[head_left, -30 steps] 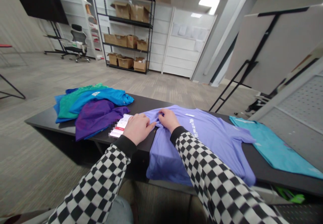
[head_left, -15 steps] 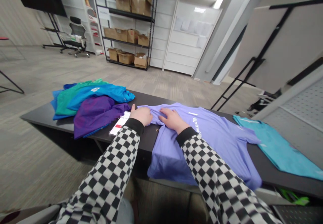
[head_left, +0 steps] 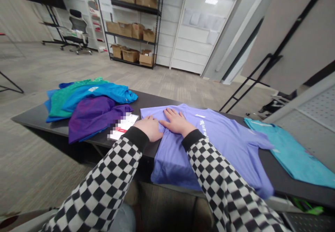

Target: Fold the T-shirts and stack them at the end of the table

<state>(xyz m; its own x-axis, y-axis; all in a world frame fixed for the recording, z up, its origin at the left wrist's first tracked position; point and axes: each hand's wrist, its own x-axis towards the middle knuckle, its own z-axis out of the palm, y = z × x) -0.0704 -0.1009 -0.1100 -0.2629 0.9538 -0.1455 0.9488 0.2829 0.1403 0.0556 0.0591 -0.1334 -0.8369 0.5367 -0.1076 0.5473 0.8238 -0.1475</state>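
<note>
A lavender T-shirt (head_left: 222,144) with white print lies spread across the dark table, its lower part hanging over the near edge. My right hand (head_left: 176,121) rests flat on the shirt near the left sleeve, fingers spread. On that sleeve's lower edge lies my left hand (head_left: 149,127), its fingers stretched out over the cloth and its thumb towards my right hand. Just left of my left hand is a white card with a red mark (head_left: 127,124), partly blurred out.
A heap of blue and green shirts (head_left: 70,99) with a purple shirt (head_left: 89,117) covers the table's left end. A folded turquoise shirt (head_left: 295,151) lies on the right. Beyond the table (head_left: 149,103) stand a shelf with cardboard boxes (head_left: 131,55) and a board stand (head_left: 272,57).
The left sleeve, bunched before, now lies flatter and wider. My left hand has gone from closed fingers with the thumb up to lying flat, and my right fingers have spread.
</note>
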